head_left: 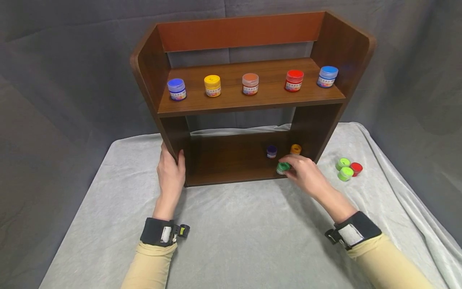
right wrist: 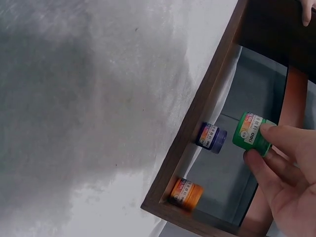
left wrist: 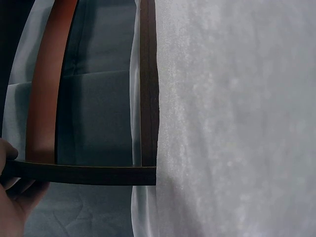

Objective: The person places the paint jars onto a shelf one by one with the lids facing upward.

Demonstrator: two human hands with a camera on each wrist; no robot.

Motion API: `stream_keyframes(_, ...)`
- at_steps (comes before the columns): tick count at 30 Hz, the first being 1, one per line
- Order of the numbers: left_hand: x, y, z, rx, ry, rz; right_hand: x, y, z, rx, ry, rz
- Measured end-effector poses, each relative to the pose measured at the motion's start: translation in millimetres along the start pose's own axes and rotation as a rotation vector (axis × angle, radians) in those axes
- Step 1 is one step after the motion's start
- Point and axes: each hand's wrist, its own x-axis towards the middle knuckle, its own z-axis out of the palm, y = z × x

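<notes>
My right hand (head_left: pixel 304 172) pinches a green paint jar (right wrist: pixel 249 132) between thumb and fingers, at the front of the lower shelf (head_left: pixel 231 160). Close by on that shelf stand a dark purple jar (head_left: pixel 272 151) and an orange jar (head_left: pixel 296 149), the orange one partly behind my hand in the head view. At the other end, my left hand (head_left: pixel 171 172) grips the left side panel of the brown wooden shelf unit (head_left: pixel 173 132); the left wrist view shows thumb and fingers on either side of the panel (left wrist: pixel 89 174).
Along the upper shelf (head_left: pixel 231 103) stand a violet-blue jar (head_left: pixel 177 89), a yellow jar (head_left: pixel 212 86), a brown jar (head_left: pixel 250 84), a red jar (head_left: pixel 294 80) and a blue jar (head_left: pixel 327 76). Right of the unit, two light green jars (head_left: pixel 345 174) and a red jar (head_left: pixel 356 169) lie on the grey cloth (head_left: pixel 238 233).
</notes>
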Motion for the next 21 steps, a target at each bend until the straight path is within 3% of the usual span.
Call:
stream_keyframes(9, 0.2, 0.2, -1.3, -0.001, 0.004, 0.000, 11, -4, 5.8, 0.030, 0.018, 0.032)
stream_keyframes(21, 0.5, -0.4, 0.2, -0.001, 0.009, 0.009, 23, -8, 18.3, 0.022, -0.019, 0.061)
